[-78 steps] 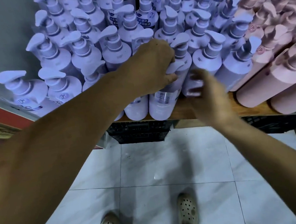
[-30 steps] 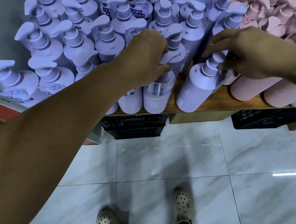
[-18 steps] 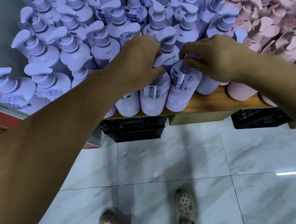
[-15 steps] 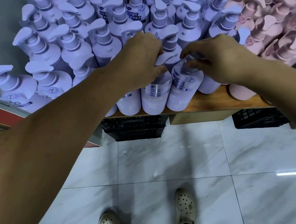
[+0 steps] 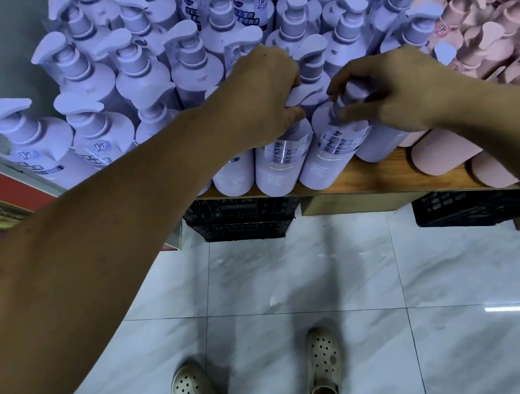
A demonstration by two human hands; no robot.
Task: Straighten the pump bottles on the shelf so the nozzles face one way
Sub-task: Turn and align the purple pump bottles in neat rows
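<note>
Front row, right hand (image 5: 402, 95) still gripping bottle (image 5: 327, 151)

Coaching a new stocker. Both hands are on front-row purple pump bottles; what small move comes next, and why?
Probably twist the pump under the right hand until its nozzle points left, like the far-left front-row nozzles. That hand grips this purple bottle at the wooden shelf edge, while the left hand grips the neighbouring bottle.

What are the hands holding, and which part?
Left hand grips a lilac plastic pump bottle by its pump head; right hand pinches the neighbouring lilac pump bottle at its pump collar.
</note>
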